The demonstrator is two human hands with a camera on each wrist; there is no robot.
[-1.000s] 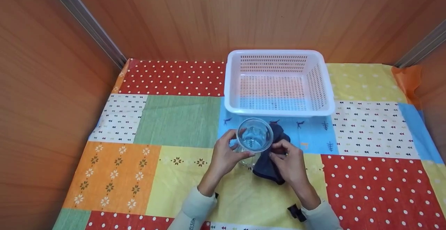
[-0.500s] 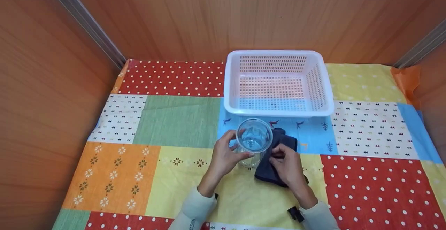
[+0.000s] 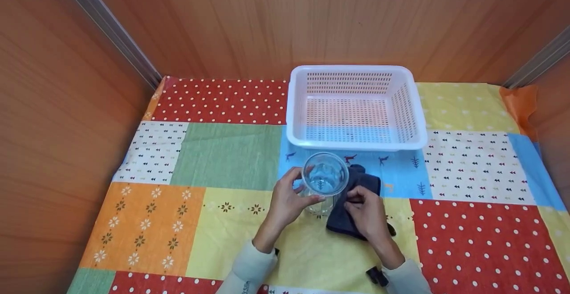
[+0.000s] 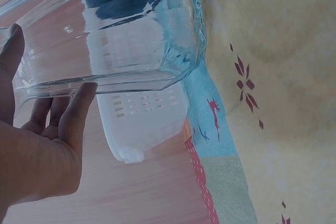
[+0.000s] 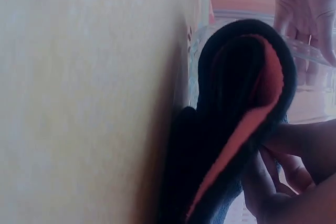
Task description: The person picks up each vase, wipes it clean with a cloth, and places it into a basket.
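A clear drinking glass [image 3: 325, 173] with a round rim stands in front of the basket. My left hand [image 3: 288, 198] grips it from the left, thumb at the near side of the rim and fingers on the far side. In the left wrist view, the fingers of the left hand [image 4: 50, 156] lie along the wall of the faceted glass [image 4: 142, 45]. Right beside the glass is a dark navy cloth [image 3: 366, 181], which my right hand [image 3: 368, 211] pinches between thumb and fingers. Folded over, the cloth [image 5: 210, 77] shows a pinkish-red inner side in the right wrist view.
A white perforated plastic basket [image 3: 356, 145] sits behind the glass, against the wooden back wall [image 3: 285, 22]. Patchwork cloth [image 3: 231, 153] covers the table. Wood-grain panels rise at the left [image 3: 67, 129] and right sides.
The dark cloth has settled lower and spread out flatter to the right of the glass. My right hand has shifted slightly down with it. Left hand and glass have hardly moved.
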